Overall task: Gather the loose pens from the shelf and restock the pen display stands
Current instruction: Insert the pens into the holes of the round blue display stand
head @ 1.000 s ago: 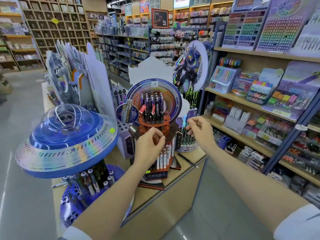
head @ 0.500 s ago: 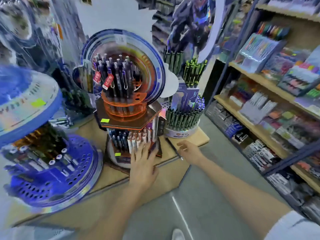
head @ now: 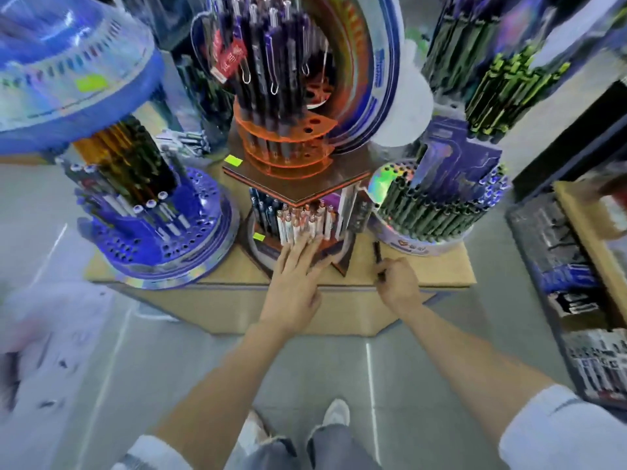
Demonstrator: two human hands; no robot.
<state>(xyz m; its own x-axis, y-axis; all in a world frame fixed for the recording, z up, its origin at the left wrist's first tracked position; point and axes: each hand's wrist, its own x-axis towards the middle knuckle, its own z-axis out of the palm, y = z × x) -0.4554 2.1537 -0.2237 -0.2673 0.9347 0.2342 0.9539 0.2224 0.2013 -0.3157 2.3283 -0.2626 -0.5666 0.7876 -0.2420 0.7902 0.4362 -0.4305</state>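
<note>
A slim dark pen (head: 376,254) lies on the tan, matte counter (head: 451,266) at centre right of the frame, just in front of the round stand (head: 427,215), a white drum ringed with ribbed dark green barrels. The right hand (head: 398,283) has its fingers curled around the near end of that pen, the far end pointing up the frame. The left hand (head: 295,266) lies flat with fingers wide and straight, its tips touching the row of glossy white pens (head: 305,222) in the lower tier of the middle stand (head: 288,140). That stand has clear orange plastic tiers pierced with round holes above a brown hexagonal platform. At centre left, the blue stand (head: 163,239) has a shiny perforated disc base under an iridescent saucer-shaped top
</note>
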